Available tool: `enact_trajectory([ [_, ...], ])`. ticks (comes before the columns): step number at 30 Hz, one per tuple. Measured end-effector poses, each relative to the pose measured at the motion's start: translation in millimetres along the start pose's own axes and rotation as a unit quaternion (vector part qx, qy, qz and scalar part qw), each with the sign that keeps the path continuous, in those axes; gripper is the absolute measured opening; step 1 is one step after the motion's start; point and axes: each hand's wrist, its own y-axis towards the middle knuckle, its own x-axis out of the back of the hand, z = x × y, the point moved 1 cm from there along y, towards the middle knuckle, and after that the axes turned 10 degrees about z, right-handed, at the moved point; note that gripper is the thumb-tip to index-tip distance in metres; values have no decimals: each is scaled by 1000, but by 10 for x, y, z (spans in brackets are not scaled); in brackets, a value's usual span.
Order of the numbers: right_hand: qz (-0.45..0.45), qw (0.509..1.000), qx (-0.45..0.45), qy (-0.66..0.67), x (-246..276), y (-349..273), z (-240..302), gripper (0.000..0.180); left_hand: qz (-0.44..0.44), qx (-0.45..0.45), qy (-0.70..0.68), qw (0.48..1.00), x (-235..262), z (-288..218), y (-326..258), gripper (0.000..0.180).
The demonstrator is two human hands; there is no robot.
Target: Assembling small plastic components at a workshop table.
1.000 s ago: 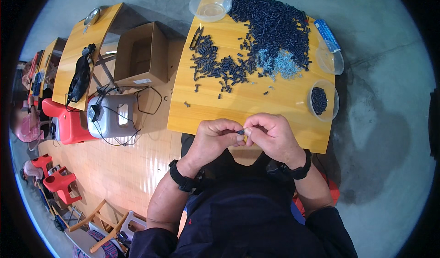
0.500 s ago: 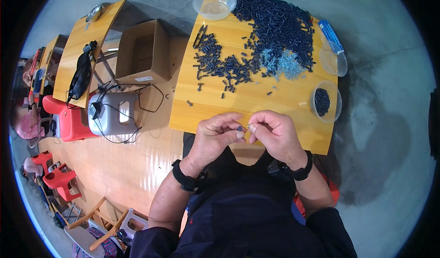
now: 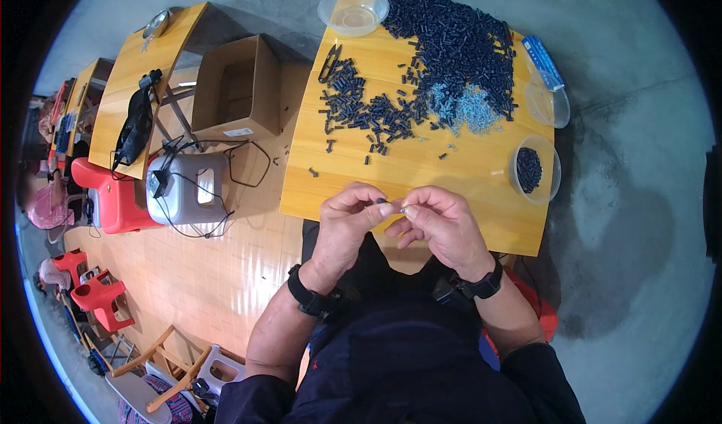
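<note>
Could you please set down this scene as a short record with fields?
Left hand: left hand pinching a small dark piece
Right hand: right hand, fingertips at a tiny shiny piece, too small to identify
Table: wooden table
Loose parts: dark cylindrical pieces, pale-blue pieces
Container: clear bowl at the table's right edge, dark pieces inside
Tool: black snips, upper left
Package: blue box, upper right

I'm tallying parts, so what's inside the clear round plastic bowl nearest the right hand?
The clear round plastic bowl holds a pile of short, dark, cylindrical pieces. Anything beneath the pile is covered and cannot be seen.
</note>
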Motion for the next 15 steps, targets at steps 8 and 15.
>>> enact_trajectory([
  [8, 4, 1000, -11, 24, -8, -19, -109, 12, 43, 14, 71, 996, -56, 21, -62, 11],
  [15, -18, 998, -46, -32, -11, -99, -198, 11, 128, 66, 377, 915, -85, -219, -33, 13],
])
